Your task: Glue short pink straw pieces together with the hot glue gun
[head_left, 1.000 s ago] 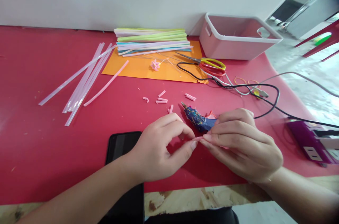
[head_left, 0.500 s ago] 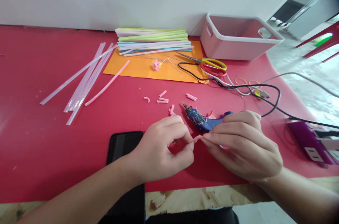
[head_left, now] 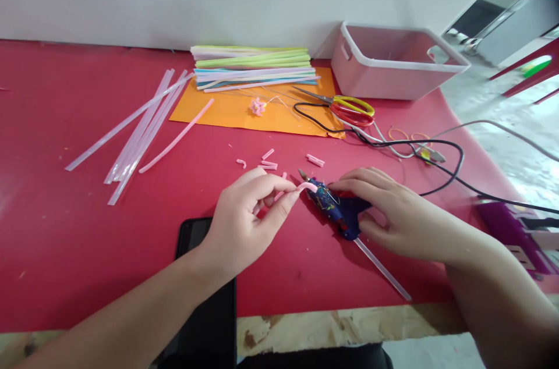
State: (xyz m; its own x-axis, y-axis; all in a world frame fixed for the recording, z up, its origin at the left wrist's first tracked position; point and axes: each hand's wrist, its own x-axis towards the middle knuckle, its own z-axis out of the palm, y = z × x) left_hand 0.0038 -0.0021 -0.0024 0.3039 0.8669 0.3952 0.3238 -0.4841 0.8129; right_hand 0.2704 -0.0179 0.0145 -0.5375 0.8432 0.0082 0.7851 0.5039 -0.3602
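Observation:
My left hand (head_left: 244, 226) pinches a short, curved piece of pink pipe cleaner (head_left: 308, 186) between thumb and fingertips. The piece's free end points right, in front of the glue gun's barrel. My right hand (head_left: 393, 215) has its fingers and thumb around the handle of the blue, glitter-specked glue gun (head_left: 349, 220), which lies with its nozzle toward the upper left. A clear glue stick (head_left: 384, 270) sticks out of the gun's back end. Several short pink pipe cleaner pieces (head_left: 269, 165) lie beyond my left hand. Another little bundle of pink pieces (head_left: 315, 160) rests beyond the nozzle.
Clear glue sticks (head_left: 140, 130) and a long pink pipe cleaner (head_left: 177, 136) lie left. Coloured pipe cleaners (head_left: 253, 69), a pink flower (head_left: 257, 106) and scissors (head_left: 349, 110) rest on an orange envelope (head_left: 196, 110). A pink bin (head_left: 384, 75), cables (head_left: 454, 153), a purple power strip (head_left: 502, 229) and a phone (head_left: 205, 328) are around.
My right hand has let go of the pink piece and gone onto the glue gun's handle. My left hand has moved left and up with the piece. The gun's glue stick now shows.

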